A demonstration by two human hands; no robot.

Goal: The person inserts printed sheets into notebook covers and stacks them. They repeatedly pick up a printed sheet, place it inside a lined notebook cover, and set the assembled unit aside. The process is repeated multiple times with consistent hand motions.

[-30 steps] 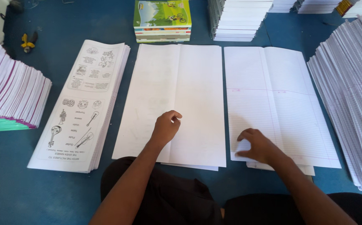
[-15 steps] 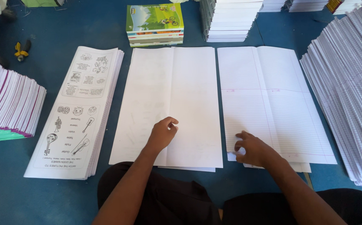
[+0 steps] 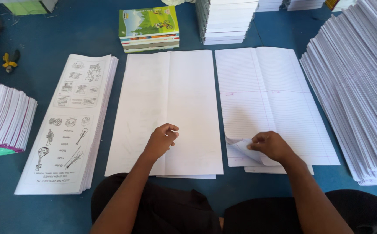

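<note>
Since the earlier frames, a corner of the top ruled sheet has been peeled up by the right hand (image 3: 270, 145); the left hand (image 3: 161, 141) has stayed at about the same spot on the blank stack.

Blue work surface (image 3: 67, 34): all stacks are laid on it. A tall slanted pile of ruled paper (image 3: 357, 95) is seen at far right, well apart from both hands.

Blank white stack (image 3: 169, 108): placed centrally, with a centre fold visible. The left hand rests on its lower middle, fingers curled together, pressing down rather than clamped on anything.

Ruled sheet stack (image 3: 266, 99): just beside the blank stack, to the right. The lower left corner of its top sheet (image 3: 240, 145) is curled upward and pinched between thumb and fingertips of the right hand.

Printed picture-sheet stack (image 3: 69, 125): left of the blank stack, untouched. A pile of colourful booklets (image 3: 148, 27) is seen at the top.

Judgement on technique: only one sheet should be separated, so the pinch is best kept light at the very corner and the leaf checked for a second one clinging beneath. The lift should be low and even, so the fold is not creased and the stack beneath is not dragged askew.
</note>
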